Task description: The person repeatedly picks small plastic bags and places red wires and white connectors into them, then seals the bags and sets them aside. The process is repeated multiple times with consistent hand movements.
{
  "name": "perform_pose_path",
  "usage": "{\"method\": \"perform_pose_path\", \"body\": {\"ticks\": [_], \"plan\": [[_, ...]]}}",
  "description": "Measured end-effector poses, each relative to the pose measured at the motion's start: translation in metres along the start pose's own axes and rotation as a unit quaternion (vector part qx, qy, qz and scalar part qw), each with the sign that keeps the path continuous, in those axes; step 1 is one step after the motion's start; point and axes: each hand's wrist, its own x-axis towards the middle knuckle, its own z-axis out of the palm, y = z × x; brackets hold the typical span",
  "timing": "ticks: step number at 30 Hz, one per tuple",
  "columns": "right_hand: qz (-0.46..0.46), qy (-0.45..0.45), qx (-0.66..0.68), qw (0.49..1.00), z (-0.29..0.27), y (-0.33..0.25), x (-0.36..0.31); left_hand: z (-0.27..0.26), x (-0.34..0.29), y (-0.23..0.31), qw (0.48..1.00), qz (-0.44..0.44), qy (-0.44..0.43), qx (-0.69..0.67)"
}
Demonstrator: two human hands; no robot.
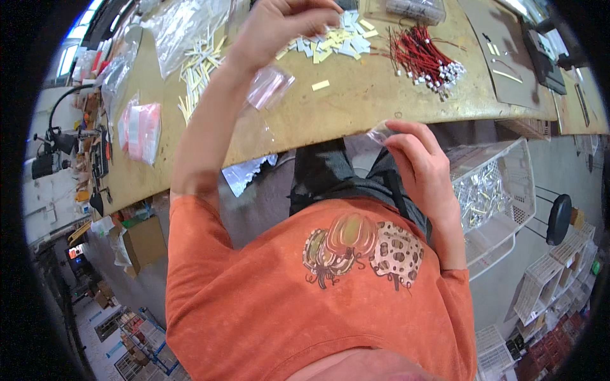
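Note:
My left hand [286, 28] reaches out over the far part of the bench, its fingertips pinched together above a loose pile of small pale yellow and white flat strips [340, 41]. What the pinch holds, if anything, I cannot make out. Close to my body at the bench's front edge, my right hand [419, 155] pinches a small clear plastic bag [380, 133] between thumb and fingers. One yellow strip [321, 85] lies apart from the pile. Beneath my left forearm is a stack of clear zip bags [270, 87] with pinkish edges.
Red wire leads with white connectors [429, 63] are heaped right of the strips. Longer thin strips [197, 73] and large clear plastic [184, 32] lie left, beside another bag bundle [141, 132]. A white basket [524, 181] of filled bags stands below the bench at right.

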Motion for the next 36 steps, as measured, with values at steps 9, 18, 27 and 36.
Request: {"method": "perform_pose_path", "body": {"ticks": [9, 18, 27, 36], "plan": [[-0.025, -0.032, 0.014, 0.999, 0.015, -0.022, 0.01, 0.078, -0.116, 0.003, 0.999, 0.05, -0.01, -0.008], [-0.034, -0.039, 0.009, 0.999, 0.022, -0.027, 0.011, 0.074, -0.139, -0.009, 0.998, 0.057, -0.009, -0.008], [-0.032, -0.04, 0.013, 0.999, 0.026, -0.025, 0.011, 0.076, -0.143, -0.012, 0.977, 0.14, 0.002, 0.158], [-0.031, -0.017, 0.001, 0.999, 0.027, -0.016, 0.008, 0.086, -0.156, -0.023, 0.999, -0.019, 0.028, 0.001]]}}
